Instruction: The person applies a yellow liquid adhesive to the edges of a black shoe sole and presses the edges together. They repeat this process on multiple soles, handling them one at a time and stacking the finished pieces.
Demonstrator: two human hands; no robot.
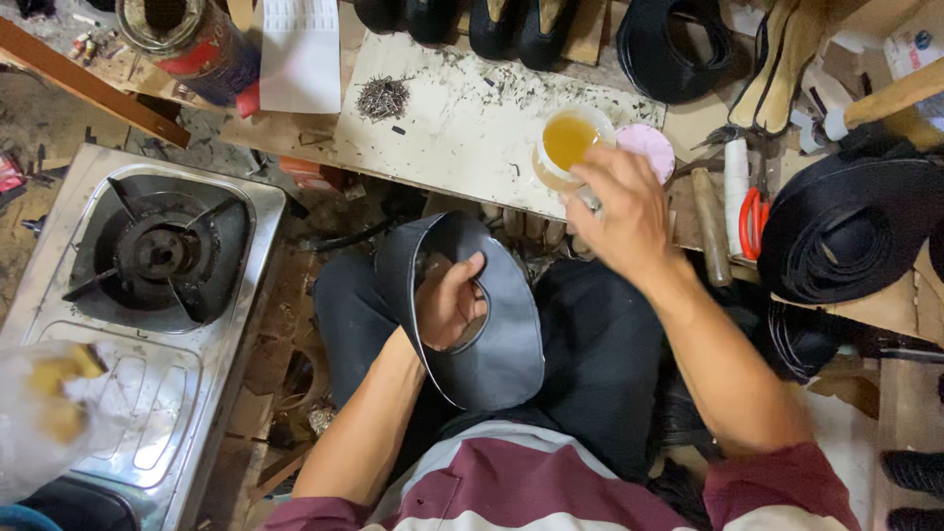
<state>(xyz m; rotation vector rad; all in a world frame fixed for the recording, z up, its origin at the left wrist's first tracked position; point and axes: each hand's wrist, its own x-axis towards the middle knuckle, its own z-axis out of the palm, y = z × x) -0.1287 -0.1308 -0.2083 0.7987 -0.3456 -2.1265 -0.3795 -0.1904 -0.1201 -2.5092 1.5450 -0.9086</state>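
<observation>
- My left hand [447,300] sits near the centre of the view, over my lap. Its fingers are curled through the opening of a dark shoe upper piece [492,334], gripping the inner edge – the piece loops around the hand and hangs down towards 6 o'clock.
- My right hand [621,211] reaches up towards 1 o'clock, at the rim of a small white cup of amber glue [570,141]. The fingers are bunched and bent downwards; something pale shows beneath them, but I cannot tell what they pinch or how firmly.
- The cup stands at the near edge of a pale work board [462,118], with a pink round lid [649,147] just beside it at its 3 o'clock.
- At 12 o'clock on the board lies a small heap of tacks [382,96].
- At 9 o'clock from my left hand is a steel gas stove [147,285] with one black burner.
- At 3 o'clock, well apart from my hands, I see rolls of black strap [851,231] and red-handled pliers [752,221] – a wooden handle [710,224] lies next to them.
- At 11 o'clock stands a round tin [187,39]; black shoes [492,25] line the top edge.
- My dark trousers [600,364] fill the space under both hands.
</observation>
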